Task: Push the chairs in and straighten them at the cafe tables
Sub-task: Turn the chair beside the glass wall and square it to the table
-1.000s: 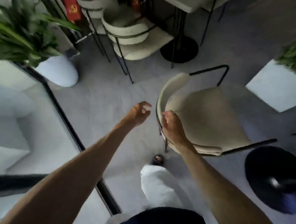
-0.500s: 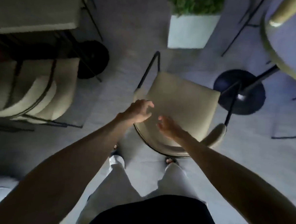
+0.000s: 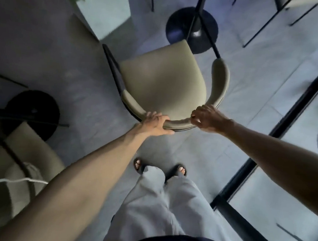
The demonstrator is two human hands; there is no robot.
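Grey floor fills most of the view, seen from high up and looking straight down. 1 beige chair stands in the middle of it. Its seat is flat and its padded back curves round in a half ring on thin black legs.

2 bare hands are on that curved back. The left hand lies over the top of the back rail, fingers curled on the inside and thumb on the outside, gripping it. The right hand is closed around the rail a little further along, toward the right side of the curve. The 2 hands are near each other but do not touch.

Just past the front of the chair seat sits 1 round black base with a black pole going up from it. The chair's front edge is near this base. The counter top above it is out of view.

At the top left is 1 white square planter with green leaves in it, blurry. At the left is a second round black base. Below that is a second beige chair, only partly seen, with 1 white cord lying across it.

At the bottom are 2 feet in dark sandals and light grey trousers. On the right, a black frame holds glass panels.
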